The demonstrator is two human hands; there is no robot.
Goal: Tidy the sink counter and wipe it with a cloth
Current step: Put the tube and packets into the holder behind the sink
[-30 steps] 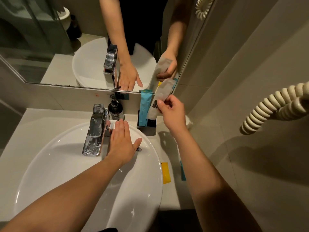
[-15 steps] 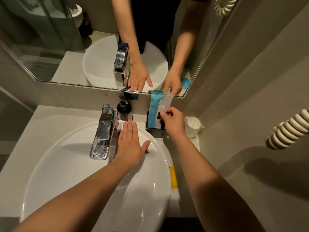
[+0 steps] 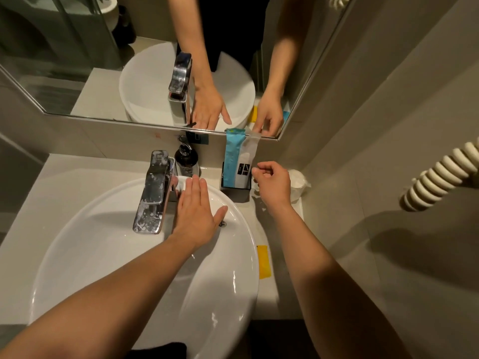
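**A:** What is closest to us?

**B:** Two bare arms reach out from the bottom. Under them is the big white sink (image 3: pixel 103 255). It sits on the pale counter (image 3: pixel 39 203).

**A:** What is the left hand doing?

**B:** The left hand (image 3: pixel 197 211) lies flat on the back rim of the sink, just right of the shiny tap (image 3: pixel 153 193). Its fingers are straight and spread a little. It holds nothing.

**A:** And the right hand?

**B:** The right hand (image 3: pixel 274 185) is up in the air over the right side of the counter. Its fingers are curled in loosely, with nothing in them. The fingertips are just beside the packets, but not touching.

**A:** Where are the packets?

**B:** A blue packet (image 3: pixel 232 156) and a white packet (image 3: pixel 246 164) stand up side by side in a small black holder (image 3: pixel 236 194), at the back of the counter by the wall.

**A:** What else is on the counter?

**B:** A yellow packet (image 3: pixel 263 261) lies flat to the right of the sink. A white wrapped thing (image 3: pixel 298 181) sits in the back corner behind the right hand. A dark pump bottle (image 3: pixel 186 159) stands behind the tap.

**A:** And far back?

**B:** A mirror (image 3: pixel 77 60) shows the sink and both hands again. A curly white cord (image 3: pixel 440 174) hangs on the right wall.
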